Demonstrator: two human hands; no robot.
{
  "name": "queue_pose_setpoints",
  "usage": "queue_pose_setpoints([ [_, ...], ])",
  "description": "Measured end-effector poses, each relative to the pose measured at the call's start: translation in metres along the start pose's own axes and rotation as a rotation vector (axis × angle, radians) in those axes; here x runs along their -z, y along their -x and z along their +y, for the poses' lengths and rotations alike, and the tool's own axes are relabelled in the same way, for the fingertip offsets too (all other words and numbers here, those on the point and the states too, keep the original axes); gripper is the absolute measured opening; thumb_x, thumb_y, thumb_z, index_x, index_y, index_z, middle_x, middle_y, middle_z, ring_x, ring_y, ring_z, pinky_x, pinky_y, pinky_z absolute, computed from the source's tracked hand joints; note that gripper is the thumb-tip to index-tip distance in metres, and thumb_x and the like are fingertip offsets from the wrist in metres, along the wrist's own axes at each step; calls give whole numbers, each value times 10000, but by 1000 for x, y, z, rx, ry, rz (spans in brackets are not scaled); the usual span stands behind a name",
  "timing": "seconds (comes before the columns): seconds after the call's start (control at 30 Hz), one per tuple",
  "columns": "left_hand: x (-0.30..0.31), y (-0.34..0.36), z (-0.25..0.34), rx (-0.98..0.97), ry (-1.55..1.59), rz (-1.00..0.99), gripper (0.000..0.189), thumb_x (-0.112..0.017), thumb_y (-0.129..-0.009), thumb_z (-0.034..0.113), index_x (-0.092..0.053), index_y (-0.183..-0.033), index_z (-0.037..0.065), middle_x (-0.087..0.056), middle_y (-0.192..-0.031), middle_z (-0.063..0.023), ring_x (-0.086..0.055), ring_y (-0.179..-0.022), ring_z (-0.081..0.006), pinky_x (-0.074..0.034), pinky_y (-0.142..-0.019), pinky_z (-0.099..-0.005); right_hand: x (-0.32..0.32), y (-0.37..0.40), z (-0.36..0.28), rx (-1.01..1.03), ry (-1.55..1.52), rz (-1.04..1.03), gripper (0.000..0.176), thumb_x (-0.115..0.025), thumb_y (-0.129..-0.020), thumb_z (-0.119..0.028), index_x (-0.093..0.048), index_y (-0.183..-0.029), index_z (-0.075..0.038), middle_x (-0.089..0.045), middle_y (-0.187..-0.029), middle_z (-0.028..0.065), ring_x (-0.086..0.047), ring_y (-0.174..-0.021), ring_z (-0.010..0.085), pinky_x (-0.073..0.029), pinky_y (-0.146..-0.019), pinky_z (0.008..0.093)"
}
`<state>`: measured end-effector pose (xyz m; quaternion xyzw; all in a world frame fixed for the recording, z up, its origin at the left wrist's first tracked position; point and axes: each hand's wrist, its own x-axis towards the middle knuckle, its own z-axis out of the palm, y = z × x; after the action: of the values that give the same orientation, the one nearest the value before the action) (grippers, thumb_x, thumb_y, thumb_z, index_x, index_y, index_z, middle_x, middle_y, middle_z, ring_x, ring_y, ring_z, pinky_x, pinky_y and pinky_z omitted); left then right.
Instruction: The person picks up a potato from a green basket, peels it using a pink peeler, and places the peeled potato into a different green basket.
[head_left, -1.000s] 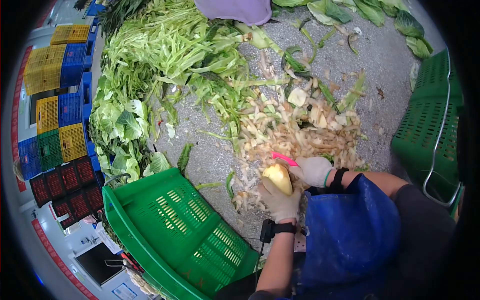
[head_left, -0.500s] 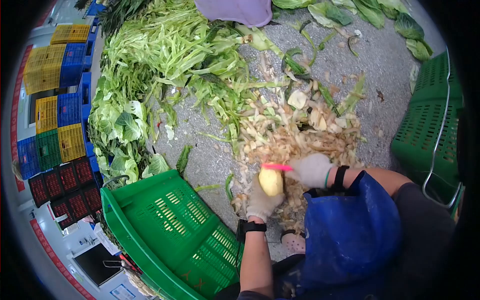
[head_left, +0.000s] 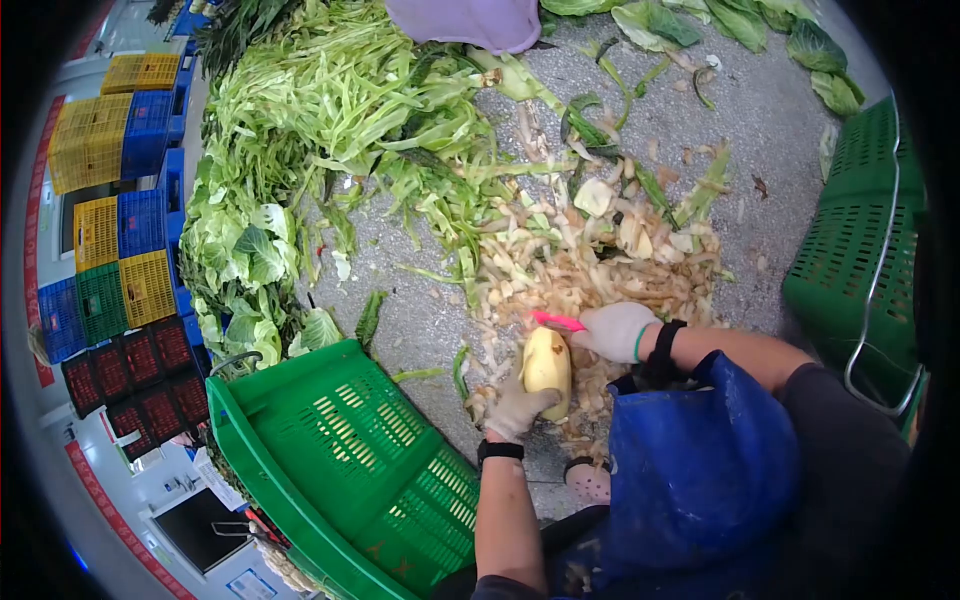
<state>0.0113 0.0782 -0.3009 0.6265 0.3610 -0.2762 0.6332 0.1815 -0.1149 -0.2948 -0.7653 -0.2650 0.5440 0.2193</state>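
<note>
My left hand (head_left: pixel 520 405), in a pale glove, is wrapped round the lower part of a peeled yellow vegetable (head_left: pixel 546 362) with a small brown spot. My right hand (head_left: pixel 617 331), gloved too, is closed on a pink peeler (head_left: pixel 560 321) just above and right of the vegetable's top end. A small gap shows between the peeler and the vegetable. Beneath and beyond both hands lies a heap of pale brown peelings (head_left: pixel 630 275) on the grey speckled floor (head_left: pixel 400 255).
A green crate (head_left: pixel 345 440) stands at lower left, another green crate (head_left: pixel 860 240) with a metal handle at right. Green leaf strips (head_left: pixel 350 100) pile up at upper left. A purple container (head_left: pixel 475 20) is at the top. Stacked coloured crates (head_left: pixel 145 220) stand far left.
My left hand has moved down and slightly left, and more of the vegetable shows, its brown spot now visible. The pink peeler has tilted and come off the vegetable's top.
</note>
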Motion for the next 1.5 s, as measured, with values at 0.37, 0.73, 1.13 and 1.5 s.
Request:
queue_pose_setpoints([
  [0.37,-48,24,59,86,-420,474,757,-783,-642,226,-455,-1281,-17,-632,-1097,-181,-625,-1017,-263,-494,-883,-359,-11,21,-28,242,219,-5,420,-451,-924,-489,-600,-987,-101,-679,-809,156,-669,-755,354,-517,-643,485],
  [0.73,-37,16,41,62,-511,487,882,-787,-615,380,-426,-1328,6,-603,-1160,-210,-604,-1070,-334,-487,-906,-380,-20,8,-13,161,122,109,410,-438,-924,-470,-599,-991,-99,-684,-834,166,-674,-760,353,-525,-651,471],
  [1.13,-52,20,33,-259,-815,442,722,-779,-584,201,-472,-1214,30,-556,-1067,-211,-545,-981,-419,-459,-852,-479,-9,8,14,16,-169,88,507,-433,-913,-504,-626,-968,-38,-661,-884,235,-645,-842,397,-494,-772,464],
  [1.5,-68,34,7,-527,-972,581,752,-804,-534,116,-474,-1206,47,-479,-1128,-200,-465,-1029,-394,-388,-877,-502,-25,38,15,122,-57,-17,558,-370,-941,-531,-641,-969,-45,-654,-934,223,-636,-851,396,-490,-760,476],
])
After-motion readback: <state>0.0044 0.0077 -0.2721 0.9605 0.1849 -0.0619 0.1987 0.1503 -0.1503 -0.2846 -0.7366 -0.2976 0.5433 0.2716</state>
